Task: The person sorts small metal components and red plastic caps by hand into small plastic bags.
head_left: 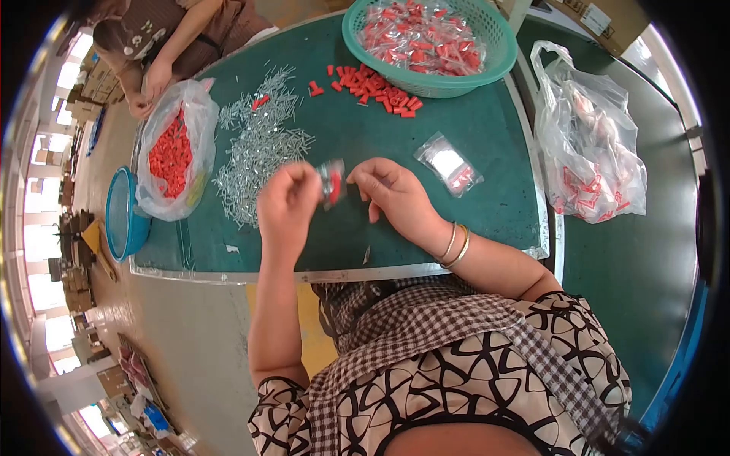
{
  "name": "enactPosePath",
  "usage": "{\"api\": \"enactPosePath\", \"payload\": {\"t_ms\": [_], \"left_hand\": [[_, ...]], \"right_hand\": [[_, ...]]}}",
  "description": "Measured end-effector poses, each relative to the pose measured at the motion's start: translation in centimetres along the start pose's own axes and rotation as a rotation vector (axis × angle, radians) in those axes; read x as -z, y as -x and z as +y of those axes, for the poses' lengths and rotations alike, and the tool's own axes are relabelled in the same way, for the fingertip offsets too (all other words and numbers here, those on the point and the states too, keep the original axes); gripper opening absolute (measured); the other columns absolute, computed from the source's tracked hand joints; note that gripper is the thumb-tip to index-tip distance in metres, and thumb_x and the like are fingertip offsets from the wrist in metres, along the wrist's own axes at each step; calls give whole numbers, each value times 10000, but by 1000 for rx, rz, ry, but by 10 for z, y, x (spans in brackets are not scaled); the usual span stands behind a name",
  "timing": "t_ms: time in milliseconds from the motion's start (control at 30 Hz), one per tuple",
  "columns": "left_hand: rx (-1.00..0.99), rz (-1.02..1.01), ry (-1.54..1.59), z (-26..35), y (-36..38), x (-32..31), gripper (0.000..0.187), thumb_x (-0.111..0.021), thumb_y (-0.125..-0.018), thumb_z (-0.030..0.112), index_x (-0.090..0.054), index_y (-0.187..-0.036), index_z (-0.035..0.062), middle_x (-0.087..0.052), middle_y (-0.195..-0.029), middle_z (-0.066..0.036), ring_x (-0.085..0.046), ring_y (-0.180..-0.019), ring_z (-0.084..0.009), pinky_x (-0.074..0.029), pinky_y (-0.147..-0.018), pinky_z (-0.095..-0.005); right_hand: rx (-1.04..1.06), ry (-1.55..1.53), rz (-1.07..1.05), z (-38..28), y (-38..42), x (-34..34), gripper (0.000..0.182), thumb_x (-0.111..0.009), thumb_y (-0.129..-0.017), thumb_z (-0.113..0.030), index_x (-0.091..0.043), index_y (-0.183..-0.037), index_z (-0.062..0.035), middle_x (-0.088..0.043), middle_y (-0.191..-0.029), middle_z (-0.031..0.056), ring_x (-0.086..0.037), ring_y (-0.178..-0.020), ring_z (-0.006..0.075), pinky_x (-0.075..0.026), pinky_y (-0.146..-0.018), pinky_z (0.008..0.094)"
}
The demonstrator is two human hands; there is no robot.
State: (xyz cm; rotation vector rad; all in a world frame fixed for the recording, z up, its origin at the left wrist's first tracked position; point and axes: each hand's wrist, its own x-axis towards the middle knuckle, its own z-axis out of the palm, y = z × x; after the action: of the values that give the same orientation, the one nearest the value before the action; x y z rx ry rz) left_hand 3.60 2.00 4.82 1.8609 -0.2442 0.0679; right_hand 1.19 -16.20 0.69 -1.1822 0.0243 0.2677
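My left hand (287, 199) pinches a small clear plastic bag (331, 185) with red pieces inside; the bag is smeared by motion. Just right of it is my right hand (397, 196), its fingers curled and thumb closed in; whether anything lies between them is hidden. Beside my left hand spreads a heap of thin silver screws or nails (262, 156). A stack of flat clear bags (449, 163) lies to the right of my right hand. Beyond both hands, loose red plastic plugs (372, 85) are scattered on the green table (487, 228).
A green basket (502, 64) of filled bags stands at the back. At left are a plastic bag of red pieces (172, 156) and a blue basket (125, 216). A white plastic bag (593, 152) lies at right. Another person (163, 38) works at the far left.
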Motion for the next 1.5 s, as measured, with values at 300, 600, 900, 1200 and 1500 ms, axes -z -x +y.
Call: {"api": "enactPosePath", "payload": {"t_ms": [300,600,900,1200,1500], "left_hand": [[-403,225,240,73,-99,-72,143,-641,-913,53,-641,-1034,-24,-668,-897,-49,-617,-783,-93,-494,-709,-226],[-187,168,-237,-7,13,-43,125,-692,-830,-19,-674,-950,9,-644,-845,-56,-567,-651,-131,-461,-613,-261],[21,98,-231,-23,40,-55,99,-685,-857,8,-660,-951,-9,-662,-856,-36,-579,-696,-96,-465,-641,-237],[380,151,521,-32,47,-41,107,-633,-936,88,-642,-985,-6,-658,-860,-53,-589,-709,-108,-474,-662,-232],[289,206,255,-26,52,-47,105,-659,-901,18,-631,-999,-4,-639,-883,-32,-582,-756,-84,-478,-722,-218]], "right_hand": [[-123,-719,-149,14,-19,26,346,-469,-897,11,-541,-1235,25,-598,-1048,76,-572,-852,165,-490,-880,340],[-110,-812,-241,8,-12,7,506,-387,-840,84,-453,-1342,91,-502,-1344,210,-505,-1255,283,-404,-1096,408],[-89,-736,-221,12,-12,9,412,-405,-923,34,-474,-1327,79,-548,-1298,206,-518,-1254,281,-418,-1076,393],[-73,-556,-59,25,-19,28,281,-482,-996,-88,-554,-1244,24,-666,-1061,69,-626,-974,145,-505,-898,292],[143,242,5,16,-2,3,132,-700,-906,-137,-682,-967,-22,-663,-838,-21,-556,-732,26,-459,-658,192]]}}
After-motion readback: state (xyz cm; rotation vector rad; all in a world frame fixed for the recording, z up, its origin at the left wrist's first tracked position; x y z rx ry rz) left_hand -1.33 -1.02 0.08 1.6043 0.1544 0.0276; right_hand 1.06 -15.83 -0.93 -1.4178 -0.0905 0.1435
